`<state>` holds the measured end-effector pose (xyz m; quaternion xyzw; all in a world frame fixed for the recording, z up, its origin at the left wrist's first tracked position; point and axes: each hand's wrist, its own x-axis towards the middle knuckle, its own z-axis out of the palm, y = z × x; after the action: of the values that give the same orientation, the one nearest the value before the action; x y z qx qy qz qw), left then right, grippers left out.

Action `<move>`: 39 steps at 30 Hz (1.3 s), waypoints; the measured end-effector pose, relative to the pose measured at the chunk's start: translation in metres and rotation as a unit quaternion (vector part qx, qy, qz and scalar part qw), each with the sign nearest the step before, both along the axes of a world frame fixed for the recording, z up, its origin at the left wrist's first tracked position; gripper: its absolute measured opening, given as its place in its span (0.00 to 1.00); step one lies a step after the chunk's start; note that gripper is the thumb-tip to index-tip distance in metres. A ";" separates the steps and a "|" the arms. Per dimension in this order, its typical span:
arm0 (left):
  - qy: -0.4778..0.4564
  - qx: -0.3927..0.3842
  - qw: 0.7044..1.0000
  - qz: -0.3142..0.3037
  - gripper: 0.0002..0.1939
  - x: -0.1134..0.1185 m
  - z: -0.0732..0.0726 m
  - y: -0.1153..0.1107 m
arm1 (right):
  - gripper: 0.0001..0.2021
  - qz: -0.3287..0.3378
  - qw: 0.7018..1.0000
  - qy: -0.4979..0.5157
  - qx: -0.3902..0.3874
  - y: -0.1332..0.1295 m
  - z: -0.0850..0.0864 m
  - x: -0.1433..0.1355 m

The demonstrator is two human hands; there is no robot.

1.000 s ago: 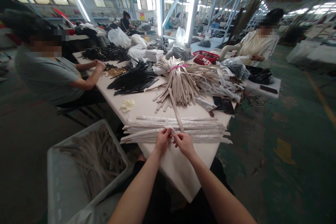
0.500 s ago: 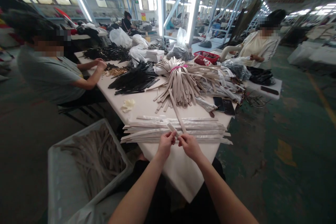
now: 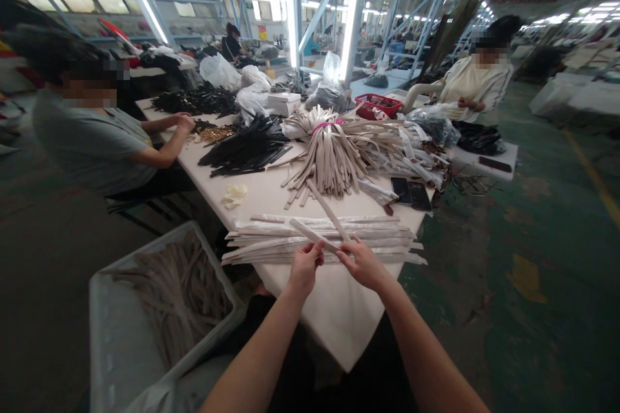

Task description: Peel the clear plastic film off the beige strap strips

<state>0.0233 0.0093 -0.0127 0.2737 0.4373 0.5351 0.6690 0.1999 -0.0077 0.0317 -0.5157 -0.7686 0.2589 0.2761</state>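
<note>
My left hand (image 3: 307,264) pinches a light grey strip (image 3: 306,230) that slants up to the left. The strip's lower right end reaches my right hand (image 3: 361,261), whose fingers are closed on it. Another strip (image 3: 329,210) runs from my right fingers up toward the bundle of beige strips (image 3: 332,155), which is tied with a pink band. Under and behind my hands, long pale strips (image 3: 261,246) lie side by side across the white table (image 3: 334,322).
At the lower left stands a white bin (image 3: 121,348) of brown-grey strips. Black strips (image 3: 247,145), phones (image 3: 411,193) and a red basket (image 3: 378,106) lie farther back. One person (image 3: 97,135) sits left, another (image 3: 477,84) right.
My right hand has moved slightly right, away from my left hand. More of the held strip now shows, extending farther up and left. The view has shifted slightly.
</note>
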 end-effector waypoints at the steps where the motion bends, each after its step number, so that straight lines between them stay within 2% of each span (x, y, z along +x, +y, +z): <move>1: -0.008 -0.005 1.000 0.016 0.19 -0.001 0.001 0.000 | 0.12 0.000 1.000 -0.011 -0.001 0.000 0.001 0.002; 3: -0.014 -0.013 0.999 0.027 0.19 -0.001 0.001 -0.001 | 0.14 -0.002 1.000 -0.022 -0.007 0.001 0.002 0.004; 8: -0.014 -0.035 0.999 -0.021 0.20 0.006 -0.004 -0.006 | 0.16 0.005 1.000 -0.027 0.001 0.004 -0.002 0.002; 13: -0.041 -0.045 0.998 0.029 0.20 0.004 -0.004 -0.005 | 0.14 0.005 0.998 -0.061 0.015 0.006 -0.003 0.012; 18: -0.027 -0.054 0.998 -0.008 0.21 0.012 -0.008 -0.007 | 0.14 -0.011 0.997 -0.071 -0.021 0.007 -0.002 0.014; 23: -0.017 -0.050 0.999 0.009 0.20 0.015 -0.014 -0.009 | 0.14 -0.007 0.996 -0.081 -0.032 0.007 -0.004 0.022; 29: -0.014 -0.059 0.998 -0.016 0.22 0.025 -0.020 -0.011 | 0.14 -0.002 0.997 -0.068 -0.046 0.006 -0.006 0.018; 39: 0.007 -0.059 0.998 -0.017 0.23 0.031 -0.024 -0.009 | 0.14 -0.008 0.996 -0.084 -0.024 0.010 -0.016 0.025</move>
<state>0.0542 0.0004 -0.0370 0.2448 0.4677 0.4950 0.6901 0.2247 0.0023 0.0159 -0.5482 -0.7784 0.2306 0.2008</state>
